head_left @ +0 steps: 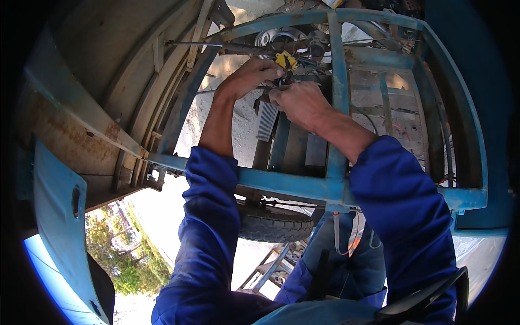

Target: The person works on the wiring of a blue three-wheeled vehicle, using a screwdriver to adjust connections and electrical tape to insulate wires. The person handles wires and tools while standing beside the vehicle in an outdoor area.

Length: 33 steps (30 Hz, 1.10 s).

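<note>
Both my arms reach down through a blue metal frame [281, 182]. Bent over a cluster of dark parts, my left hand [250, 77] has its fingers closed at a thin dark piece [280, 81]. Against the other side of that same piece, my right hand [301, 101] is curled with thumb and fingers together. What either hand grips is mostly hidden by the fingers. A yellow part [285, 60] with a dark middle sits just beyond the fingertips. Below my hands is a ribbed grey metal block [267, 121].
A thin rod [195, 44] runs from the left toward the dark parts. One blue crossbar [337, 81] stands close to my right wrist. A rusty panel [81, 122] rises on the left. Nearer to me is a tyre [275, 226]. Loose cables [337, 238] hang off the frame's near side.
</note>
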Available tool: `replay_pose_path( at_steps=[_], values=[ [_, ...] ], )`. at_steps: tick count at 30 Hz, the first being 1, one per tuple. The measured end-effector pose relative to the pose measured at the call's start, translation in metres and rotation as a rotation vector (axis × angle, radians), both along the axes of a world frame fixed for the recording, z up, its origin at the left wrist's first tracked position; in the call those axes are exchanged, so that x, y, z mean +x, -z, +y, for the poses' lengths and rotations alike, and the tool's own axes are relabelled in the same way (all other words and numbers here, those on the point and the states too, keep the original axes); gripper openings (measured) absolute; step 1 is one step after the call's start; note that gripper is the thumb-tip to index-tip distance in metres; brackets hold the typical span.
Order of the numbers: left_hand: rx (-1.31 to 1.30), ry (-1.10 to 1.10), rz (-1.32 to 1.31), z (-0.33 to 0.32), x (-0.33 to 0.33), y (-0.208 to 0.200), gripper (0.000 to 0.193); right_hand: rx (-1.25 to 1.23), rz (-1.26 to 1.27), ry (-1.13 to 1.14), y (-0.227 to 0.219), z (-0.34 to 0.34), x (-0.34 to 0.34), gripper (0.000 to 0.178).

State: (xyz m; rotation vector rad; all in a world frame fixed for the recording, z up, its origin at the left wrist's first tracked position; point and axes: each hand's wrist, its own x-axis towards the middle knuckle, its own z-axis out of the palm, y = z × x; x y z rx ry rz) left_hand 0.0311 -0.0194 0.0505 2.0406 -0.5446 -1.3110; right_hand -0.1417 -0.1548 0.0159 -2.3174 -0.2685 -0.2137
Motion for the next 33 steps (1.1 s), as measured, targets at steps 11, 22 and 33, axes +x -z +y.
replay_pose_path(
  at_steps=[11,22,33],
  values=[
    [-0.064,0.013,-0.200,-0.010,-0.002,0.018,0.017,0.175,-0.251,0.110,-0.018,-0.014,0.006,0.017],
    [0.057,0.163,-0.569,-0.016,-0.016,0.018,0.022,0.318,0.437,0.318,0.025,-0.027,0.017,0.031],
    [-0.058,0.102,-0.326,-0.008,-0.012,0.013,0.029,0.402,0.312,0.373,0.042,-0.025,0.027,0.024]
  ],
)
